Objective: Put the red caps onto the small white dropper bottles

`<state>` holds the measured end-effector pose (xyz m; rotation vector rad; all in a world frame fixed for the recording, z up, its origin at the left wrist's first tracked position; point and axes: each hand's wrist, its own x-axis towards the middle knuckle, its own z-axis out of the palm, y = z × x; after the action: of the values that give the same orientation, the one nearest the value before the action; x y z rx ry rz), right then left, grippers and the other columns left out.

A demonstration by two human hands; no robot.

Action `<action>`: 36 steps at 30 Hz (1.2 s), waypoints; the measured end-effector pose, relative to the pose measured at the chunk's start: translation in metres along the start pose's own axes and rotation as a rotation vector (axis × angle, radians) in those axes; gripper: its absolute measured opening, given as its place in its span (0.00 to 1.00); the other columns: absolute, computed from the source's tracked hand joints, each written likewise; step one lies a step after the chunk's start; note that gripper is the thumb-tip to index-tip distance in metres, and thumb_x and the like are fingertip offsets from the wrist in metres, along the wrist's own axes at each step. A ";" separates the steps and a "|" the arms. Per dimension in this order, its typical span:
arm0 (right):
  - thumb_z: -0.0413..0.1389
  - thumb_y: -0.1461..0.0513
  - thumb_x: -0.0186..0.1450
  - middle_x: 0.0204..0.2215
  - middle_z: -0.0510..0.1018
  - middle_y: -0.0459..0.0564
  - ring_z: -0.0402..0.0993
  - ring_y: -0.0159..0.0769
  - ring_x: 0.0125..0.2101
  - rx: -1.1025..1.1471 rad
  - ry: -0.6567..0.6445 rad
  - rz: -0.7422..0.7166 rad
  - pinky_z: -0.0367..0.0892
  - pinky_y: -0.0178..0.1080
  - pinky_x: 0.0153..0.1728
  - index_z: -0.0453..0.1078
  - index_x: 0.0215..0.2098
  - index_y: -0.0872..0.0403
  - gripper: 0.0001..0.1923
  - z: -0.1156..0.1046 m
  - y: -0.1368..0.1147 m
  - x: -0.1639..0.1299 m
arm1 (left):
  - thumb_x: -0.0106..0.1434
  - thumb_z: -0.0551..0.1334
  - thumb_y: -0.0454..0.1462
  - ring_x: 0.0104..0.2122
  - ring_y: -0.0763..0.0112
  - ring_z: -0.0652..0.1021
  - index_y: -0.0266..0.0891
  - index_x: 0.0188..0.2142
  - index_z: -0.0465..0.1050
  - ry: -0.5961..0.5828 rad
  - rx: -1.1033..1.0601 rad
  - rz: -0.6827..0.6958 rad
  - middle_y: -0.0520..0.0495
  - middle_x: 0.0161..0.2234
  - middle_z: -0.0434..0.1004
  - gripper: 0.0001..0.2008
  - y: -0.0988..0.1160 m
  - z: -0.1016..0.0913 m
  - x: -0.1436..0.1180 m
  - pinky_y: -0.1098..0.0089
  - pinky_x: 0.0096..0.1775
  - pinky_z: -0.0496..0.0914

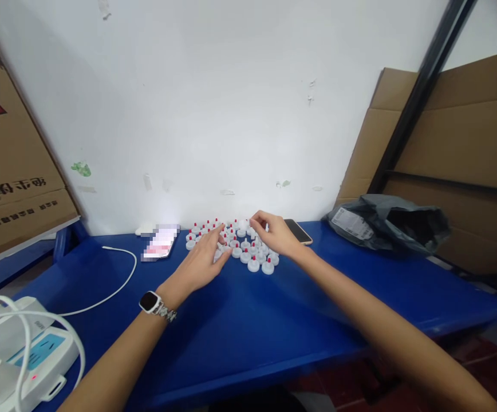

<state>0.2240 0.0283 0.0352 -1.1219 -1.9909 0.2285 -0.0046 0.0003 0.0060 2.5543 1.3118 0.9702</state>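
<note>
Blue tabletop [248, 326] carries a white power strip [20, 355] at the near left, its cable [115, 286] curling away. Farther back, a cluster of white caps with red tips [248, 252] stands gathered in rough rows, seemingly mostly arranged. Left hand [201, 260], watch [152, 302] on its wrist, lies flat with fingers loosely spread against the cluster's near-left edge. Right hand [276, 232] curls over the far-right caps, fingertips pinched on one.

A packing workshop: cardboard cartons [12, 171] around a blue worktable [248, 320].
</note>
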 end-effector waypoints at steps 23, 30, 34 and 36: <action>0.54 0.50 0.65 0.30 0.78 0.51 0.70 0.44 0.41 -0.467 -0.292 0.016 0.52 0.44 0.46 0.72 0.32 0.53 0.16 0.033 0.034 0.027 | 0.71 0.51 0.44 0.47 0.58 0.72 0.41 0.49 0.68 0.034 0.093 -0.007 0.44 0.44 0.73 0.15 -0.006 0.003 -0.007 0.55 0.50 0.67; 0.54 0.58 0.66 0.26 0.77 0.47 0.69 0.39 0.36 -0.370 -0.228 -0.004 0.51 0.43 0.44 0.70 0.28 0.54 0.11 0.023 0.014 0.021 | 0.70 0.52 0.46 0.49 0.57 0.71 0.42 0.49 0.68 0.049 0.100 -0.030 0.44 0.47 0.72 0.15 -0.005 -0.003 -0.009 0.55 0.51 0.66; 0.53 0.57 0.67 0.26 0.77 0.45 0.69 0.33 0.30 -0.107 -0.067 0.007 0.55 0.39 0.40 0.71 0.29 0.54 0.12 0.023 -0.015 0.010 | 0.69 0.54 0.49 0.53 0.57 0.69 0.43 0.55 0.64 0.081 0.061 0.012 0.44 0.51 0.71 0.20 -0.001 -0.001 -0.011 0.54 0.56 0.63; 0.54 0.56 0.66 0.25 0.76 0.44 0.68 0.32 0.29 0.022 -0.070 -0.020 0.56 0.37 0.38 0.71 0.29 0.54 0.12 0.030 -0.026 0.003 | 0.69 0.53 0.49 0.52 0.57 0.70 0.43 0.56 0.63 0.060 0.050 0.012 0.44 0.51 0.71 0.20 -0.002 0.001 -0.012 0.53 0.55 0.63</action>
<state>0.1850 0.0220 0.0307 -1.0927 -2.0556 0.2818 -0.0100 -0.0076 -0.0012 2.5922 1.3541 1.0371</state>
